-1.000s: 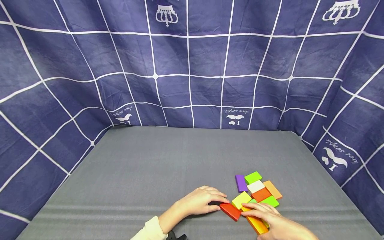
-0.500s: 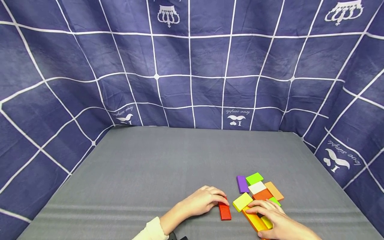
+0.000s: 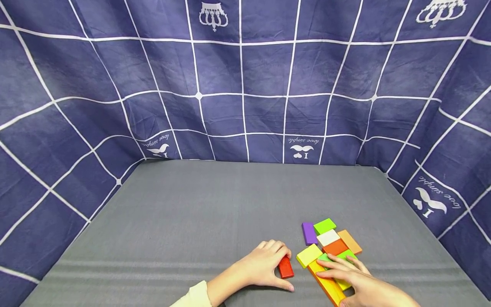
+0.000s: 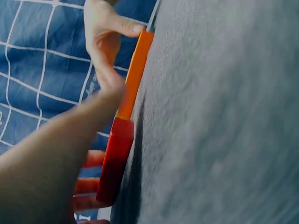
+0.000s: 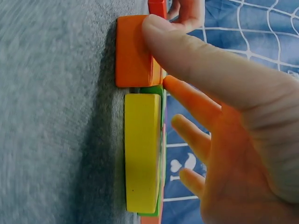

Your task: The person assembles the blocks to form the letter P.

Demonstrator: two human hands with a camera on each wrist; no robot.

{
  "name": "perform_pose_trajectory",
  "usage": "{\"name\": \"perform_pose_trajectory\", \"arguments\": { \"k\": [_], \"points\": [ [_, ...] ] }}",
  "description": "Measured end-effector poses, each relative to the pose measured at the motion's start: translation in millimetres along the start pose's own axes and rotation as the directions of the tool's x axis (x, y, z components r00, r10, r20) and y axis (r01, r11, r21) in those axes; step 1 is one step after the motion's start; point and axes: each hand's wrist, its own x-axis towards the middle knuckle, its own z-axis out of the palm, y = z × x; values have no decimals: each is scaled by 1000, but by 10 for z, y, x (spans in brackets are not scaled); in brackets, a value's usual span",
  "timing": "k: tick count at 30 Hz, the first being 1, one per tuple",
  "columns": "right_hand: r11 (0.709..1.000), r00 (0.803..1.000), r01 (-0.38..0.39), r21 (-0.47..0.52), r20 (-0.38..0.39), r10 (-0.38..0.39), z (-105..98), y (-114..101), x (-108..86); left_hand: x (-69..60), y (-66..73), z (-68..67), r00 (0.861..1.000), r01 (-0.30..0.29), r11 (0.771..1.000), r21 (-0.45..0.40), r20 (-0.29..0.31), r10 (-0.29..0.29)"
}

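My left hand lies at the left of a red block, its fingertips touching the far part, its thumb extended apart on the near side. In the left wrist view the fingers show behind the red block, which overlaps one end of the orange block. My right hand holds the long orange block between its thumb, at the near end, and its fingers, resting over the far part. In the right wrist view the thumb touches the orange block; beside it stands a yellow block.
Beyond the right hand, a purple block, a white block, a light-orange block and several others lie close together on the grey cloth. A blue gridded curtain hangs around the back and sides.
The red block has turned and moved left, away from the yellow and orange blocks. My left thumb has spread away from it. My right fingers have shifted slightly, uncovering more green.
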Motion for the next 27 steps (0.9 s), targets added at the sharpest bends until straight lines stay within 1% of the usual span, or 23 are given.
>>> {"name": "perform_pose_trajectory", "arguments": {
  "k": [2, 5, 8, 9, 10, 12, 14, 16, 18, 22, 23, 25, 27],
  "points": [
    [998, 1000, 18, -58, -18, -19, 12, -12, 27, -14, 19, 10, 999, -14, 999, 33, -29, 15],
    [997, 1000, -1, -78, -11, 0, 37, -38, 66, -36, 21, 12, 999, -23, 999, 33, -44, 24],
    [997, 1000, -24, -68, 14, 25, 59, -68, 108, -55, -2, 0, 999, -14, 1000, -6, -35, 13],
    [998, 998, -41, -47, 37, 43, 62, -78, 120, -63, -15, -6, 1000, -9, 1000, -21, -28, 8],
    [998, 998, -44, -51, 48, 46, 67, -91, 134, -72, -26, -13, 1000, -2, 999, -39, -20, 1],
    [998, 993, -63, -26, 95, 66, 70, -120, 160, -95, -47, -26, 1000, 13, 997, -79, 2, -12],
    [997, 989, -73, -13, 127, 74, 69, -152, 199, -118, -73, -45, 999, 31, 992, -122, 24, -28],
    [998, 988, -56, -25, 140, 59, 73, -186, 246, -143, -103, -70, 998, 49, 985, -164, 41, -43],
    [998, 983, -68, -19, 172, 70, 70, -216, 303, -163, -137, -96, 996, 72, 976, -204, 56, -62],
    [997, 976, -60, -40, 207, 67, 76, -272, 420, -194, -219, -153, 988, 142, 949, -281, 100, -118],
    [998, 976, -53, -39, 208, 60, 80, -284, 452, -199, -243, -166, 985, 161, 942, -293, 111, -134],
    [998, 983, -5, -65, 184, 17, 93, -302, 508, -206, -296, -186, 978, 197, 932, -304, 127, -165],
    [996, 985, 26, -90, 170, -11, 105, -326, 554, -212, -349, -202, 972, 224, 924, -309, 137, -190]
  ]
}}
